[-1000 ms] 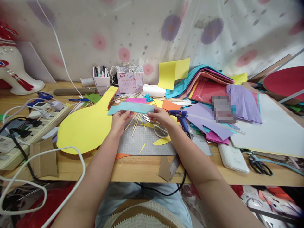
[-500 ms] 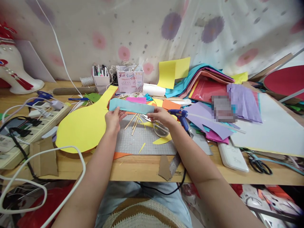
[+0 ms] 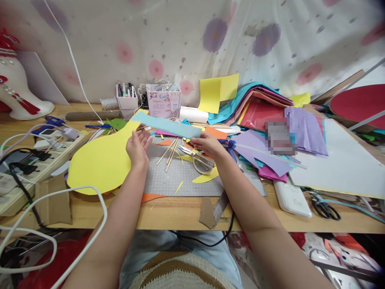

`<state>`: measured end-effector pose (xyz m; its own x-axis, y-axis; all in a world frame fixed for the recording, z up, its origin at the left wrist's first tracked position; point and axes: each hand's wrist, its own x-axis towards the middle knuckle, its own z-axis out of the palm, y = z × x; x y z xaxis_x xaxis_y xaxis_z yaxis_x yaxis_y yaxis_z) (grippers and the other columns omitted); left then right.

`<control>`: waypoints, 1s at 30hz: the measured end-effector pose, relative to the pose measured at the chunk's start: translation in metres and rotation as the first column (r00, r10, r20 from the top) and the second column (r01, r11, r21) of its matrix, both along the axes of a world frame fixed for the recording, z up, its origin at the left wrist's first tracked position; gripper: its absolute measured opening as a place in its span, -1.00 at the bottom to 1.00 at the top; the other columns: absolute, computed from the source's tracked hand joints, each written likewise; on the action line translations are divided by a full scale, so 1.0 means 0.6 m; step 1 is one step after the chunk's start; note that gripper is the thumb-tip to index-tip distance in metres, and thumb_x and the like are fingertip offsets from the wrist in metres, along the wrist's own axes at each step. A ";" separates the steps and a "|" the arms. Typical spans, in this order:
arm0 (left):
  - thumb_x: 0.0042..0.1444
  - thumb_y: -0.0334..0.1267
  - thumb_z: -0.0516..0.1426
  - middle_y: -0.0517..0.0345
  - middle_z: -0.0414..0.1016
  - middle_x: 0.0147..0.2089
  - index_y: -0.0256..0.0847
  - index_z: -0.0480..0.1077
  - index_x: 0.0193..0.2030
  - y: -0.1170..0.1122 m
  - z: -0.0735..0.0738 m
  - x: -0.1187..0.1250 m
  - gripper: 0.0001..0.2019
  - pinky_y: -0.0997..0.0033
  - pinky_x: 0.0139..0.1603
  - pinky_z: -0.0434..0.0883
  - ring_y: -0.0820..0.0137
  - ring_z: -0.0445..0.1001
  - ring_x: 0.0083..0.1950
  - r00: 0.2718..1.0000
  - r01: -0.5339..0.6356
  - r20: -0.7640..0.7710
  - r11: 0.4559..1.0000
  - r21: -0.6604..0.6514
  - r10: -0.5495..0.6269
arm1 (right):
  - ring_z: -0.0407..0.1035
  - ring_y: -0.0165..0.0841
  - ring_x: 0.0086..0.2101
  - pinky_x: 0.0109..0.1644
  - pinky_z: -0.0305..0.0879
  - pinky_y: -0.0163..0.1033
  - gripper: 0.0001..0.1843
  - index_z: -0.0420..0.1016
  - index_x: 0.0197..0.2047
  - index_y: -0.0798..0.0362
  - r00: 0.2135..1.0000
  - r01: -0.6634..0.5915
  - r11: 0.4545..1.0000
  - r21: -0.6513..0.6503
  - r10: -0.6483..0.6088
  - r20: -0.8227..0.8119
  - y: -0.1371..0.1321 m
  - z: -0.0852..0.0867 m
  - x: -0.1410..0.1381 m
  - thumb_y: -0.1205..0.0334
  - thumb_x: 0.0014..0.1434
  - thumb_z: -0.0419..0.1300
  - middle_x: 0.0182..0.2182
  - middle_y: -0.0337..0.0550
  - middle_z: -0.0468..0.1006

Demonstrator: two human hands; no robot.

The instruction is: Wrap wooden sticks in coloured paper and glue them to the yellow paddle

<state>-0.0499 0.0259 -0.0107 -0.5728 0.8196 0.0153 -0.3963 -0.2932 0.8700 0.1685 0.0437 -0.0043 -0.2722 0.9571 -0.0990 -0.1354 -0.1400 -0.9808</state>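
Observation:
A light blue paper strip (image 3: 168, 125) is held up over the desk by its right end, pinched in my right hand (image 3: 207, 144). My left hand (image 3: 138, 147) is open just below the strip's left part, fingers spread and palm turned inward. Beside that hand lies a large yellow paper cutout (image 3: 99, 162) with a long neck. Scissors with pale handles (image 3: 202, 161) rest under my right hand on the grey cutting mat (image 3: 168, 182). Thin wooden sticks (image 3: 171, 154) lie between the hands. A blue glue gun (image 3: 230, 146) is just past my right hand, partly hidden.
Power strips with cables (image 3: 39, 168) line the left side. Boxes of pens and string (image 3: 164, 100) stand at the back. Folded coloured paper (image 3: 255, 100), purple sheets (image 3: 255, 148), a white board (image 3: 337, 160), a white power bank (image 3: 291, 198) and black scissors (image 3: 325, 206) fill the right.
My left hand has let go of the strip's left end and opened, dropping slightly below it. The strip's left end has risen, and my right hand has shifted slightly right with it.

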 end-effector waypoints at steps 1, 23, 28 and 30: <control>0.04 -0.09 0.09 -0.02 0.49 -0.22 -0.26 0.26 -0.31 -0.003 -0.003 0.010 -0.75 0.33 -0.24 0.47 0.38 0.52 -0.25 1.000 0.024 -0.005 0.999 0.022 -0.024 | 0.23 -0.57 -0.59 -0.49 0.22 -0.40 -0.68 0.37 -0.45 0.11 0.998 0.048 0.999 -0.005 -0.049 -0.051 -0.001 -0.001 -0.007 0.23 -0.30 0.36 -0.59 -0.30 0.41; -0.20 -0.33 0.19 0.24 0.41 -0.58 -0.28 0.26 -0.50 -0.020 -0.022 0.063 -0.84 0.38 -0.31 0.44 0.48 0.45 -0.50 0.966 0.260 0.038 0.945 -0.196 -0.257 | 0.34 -0.46 -0.47 -0.43 0.27 -0.35 -0.62 0.39 -0.30 0.08 0.759 -0.256 0.966 0.026 0.184 0.625 -0.082 0.013 0.061 -0.07 -0.04 0.18 -0.45 -0.19 0.46; -0.14 -0.37 0.12 0.26 0.37 -0.62 -0.27 0.25 -0.53 -0.017 -0.033 0.067 -0.92 0.40 -0.35 0.43 0.49 0.42 -0.52 0.966 0.234 -0.065 0.953 -0.195 -0.250 | 0.31 -0.37 -0.52 -0.47 0.13 -0.30 -0.54 0.39 -0.50 0.07 0.130 -0.014 0.998 0.058 -0.056 0.990 -0.136 0.030 0.172 -0.19 -0.01 0.05 -0.57 -0.14 0.45; -0.14 -0.36 0.11 0.26 0.37 -0.61 -0.27 0.28 -0.53 -0.018 -0.034 0.069 -0.94 0.41 -0.35 0.43 0.48 0.42 -0.51 0.957 0.250 -0.097 0.948 -0.197 -0.272 | 0.33 -0.30 -0.45 -0.41 0.14 -0.27 -0.50 0.42 -0.39 0.08 -0.030 0.076 0.974 0.212 -0.210 0.977 -0.140 0.028 0.192 -0.23 -0.02 0.03 -0.49 -0.08 0.47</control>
<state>-0.0087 0.0150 -0.0313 -0.3416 0.9354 -0.0910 -0.3264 -0.0273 0.9449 0.2838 -0.0403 0.0125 0.1799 0.9817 -0.0620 0.9709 -0.1873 -0.1491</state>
